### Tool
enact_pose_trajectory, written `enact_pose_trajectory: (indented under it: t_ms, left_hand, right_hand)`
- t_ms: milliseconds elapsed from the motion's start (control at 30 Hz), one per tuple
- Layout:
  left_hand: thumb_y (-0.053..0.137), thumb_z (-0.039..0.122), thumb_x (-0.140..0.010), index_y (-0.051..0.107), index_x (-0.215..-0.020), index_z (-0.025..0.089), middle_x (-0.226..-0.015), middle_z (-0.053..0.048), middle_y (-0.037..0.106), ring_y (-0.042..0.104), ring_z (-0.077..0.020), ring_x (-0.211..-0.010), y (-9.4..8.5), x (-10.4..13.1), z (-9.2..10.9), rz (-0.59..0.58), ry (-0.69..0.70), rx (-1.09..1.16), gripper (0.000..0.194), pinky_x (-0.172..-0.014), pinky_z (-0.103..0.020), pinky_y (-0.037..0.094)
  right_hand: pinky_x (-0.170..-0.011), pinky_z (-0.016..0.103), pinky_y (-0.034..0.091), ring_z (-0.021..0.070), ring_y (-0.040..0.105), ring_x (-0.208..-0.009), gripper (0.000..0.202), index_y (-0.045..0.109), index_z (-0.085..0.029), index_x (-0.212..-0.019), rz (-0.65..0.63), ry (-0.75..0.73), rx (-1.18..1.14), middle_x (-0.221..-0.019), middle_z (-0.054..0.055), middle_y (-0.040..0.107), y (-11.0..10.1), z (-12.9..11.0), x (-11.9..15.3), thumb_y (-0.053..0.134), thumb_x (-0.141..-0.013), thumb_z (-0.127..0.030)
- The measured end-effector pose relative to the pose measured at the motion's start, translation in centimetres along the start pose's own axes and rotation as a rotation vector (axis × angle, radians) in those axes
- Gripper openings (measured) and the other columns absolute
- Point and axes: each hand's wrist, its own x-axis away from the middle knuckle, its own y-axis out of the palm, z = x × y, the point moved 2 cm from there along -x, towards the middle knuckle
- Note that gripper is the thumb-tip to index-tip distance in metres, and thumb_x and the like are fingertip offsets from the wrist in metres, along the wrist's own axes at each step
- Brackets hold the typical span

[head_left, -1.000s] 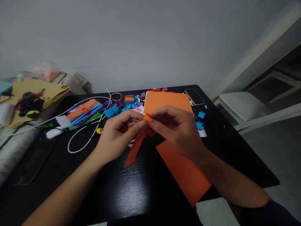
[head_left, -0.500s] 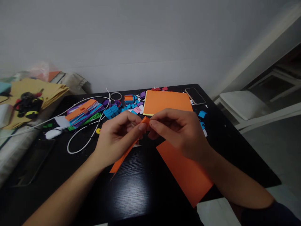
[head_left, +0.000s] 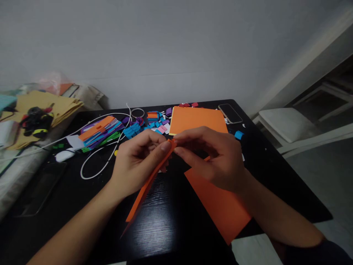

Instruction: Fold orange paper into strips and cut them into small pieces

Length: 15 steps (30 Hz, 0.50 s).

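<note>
A long, narrow strip of orange paper is pinched at its upper end between the thumb and forefinger of the left hand and the fingertips of the right hand, the two grips pressed together on the same short stretch of paper. From the pinch the strip hangs down and toward the person, free of the black wooden table. The top end appears to be creased or rolled; only that first bit looks worked, and nearly the whole length below the pinch is judged to be left.

Just under the right wrist a larger sheet of orange paper is laid flat, its near corner jutting past the table's front edge. Beyond the pinch a stack of orange card is seen, with a dark phone near its far right corner. To the far left of the pinch small folded pieces in blue, purple and pink, a fan of coloured paper strips and a looped white cable are spread.

Bare table is left directly beneath and in front of the pinch. The right side is bounded closely by the table edge.
</note>
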Motion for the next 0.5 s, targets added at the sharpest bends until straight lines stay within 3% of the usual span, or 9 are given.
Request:
enact_pose_trajectory:
  t_ms: [267, 500]
  left_hand:
    - [0.072, 0.033, -0.098, 0.069, -0.087, 0.023, -0.064, 0.003, 0.069, 0.063, -0.0106, -0.050, -0.05, 0.08, -0.11, -0.010, 0.038, 0.021, 0.015, -0.050, -0.022, 0.050]
    - [0.073, 0.040, -0.097, 0.070, -0.085, 0.023, -0.059, 0.003, 0.068, 0.061, -0.0115, -0.048, -0.25, 0.19, -0.22, -0.008, 0.035, -0.015, 0.020, -0.047, -0.025, 0.047]
  right_hand:
    - [-0.076, 0.032, 0.066, 0.0169, 0.078, -0.083, 0.009, 0.082, -0.028, -0.099, -0.013, -0.107, 0.005, -0.092, -0.001, 0.083, -0.34, 0.52, -0.62, 0.083, -0.092, -0.023]
    - [-0.080, 0.036, 0.065, 0.0185, 0.078, -0.089, 0.010, 0.082, -0.031, -0.099, -0.024, -0.156, 0.027, -0.096, -0.001, 0.083, -0.44, 0.66, -0.63, 0.082, -0.092, -0.024]
